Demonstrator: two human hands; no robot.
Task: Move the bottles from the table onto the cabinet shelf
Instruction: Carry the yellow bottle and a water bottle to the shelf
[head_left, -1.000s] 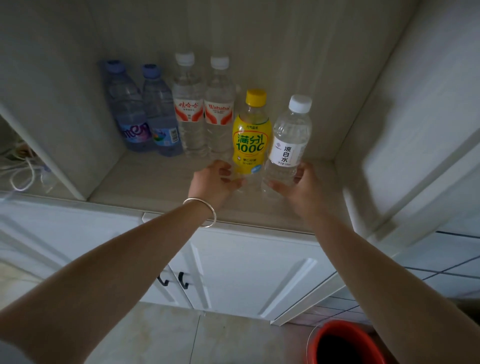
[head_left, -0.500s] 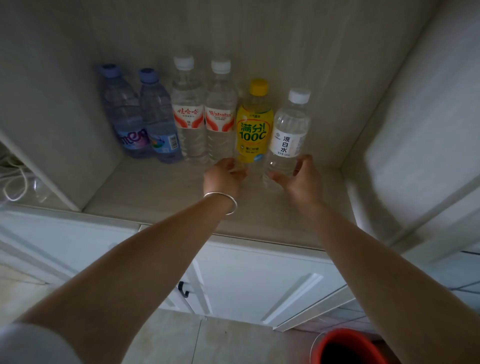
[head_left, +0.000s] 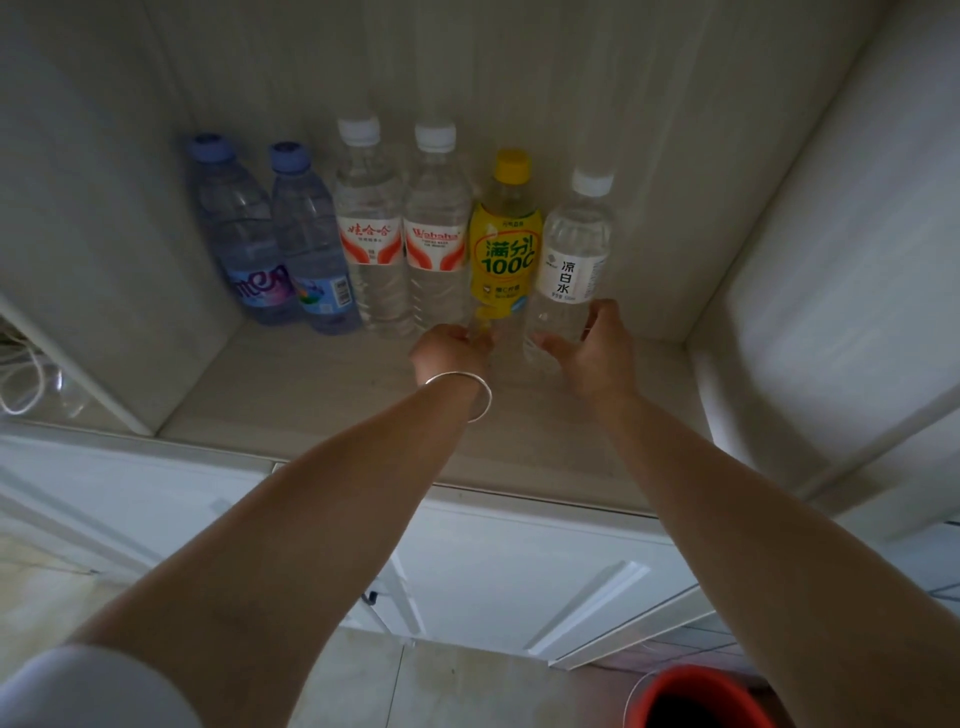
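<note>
Yellow bottle (head_left: 505, 244) stands on the cabinet shelf (head_left: 311, 384), left hand (head_left: 449, 356) gripping its base; right hand (head_left: 592, 353) loosely cups the clear bottle (head_left: 569, 270) just right of it. Advise releasing gently, both upright.

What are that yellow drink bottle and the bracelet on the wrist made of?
The yellow-capped drink bottle with the yellow label looks like clear plastic: its bare base shows see-through below a glossy printed wrap, under a matte plastic cap. The thin silver-coloured bangle on the left wrist looks like polished metal, judging by its bright sheen, though which metal can't be told.
</note>
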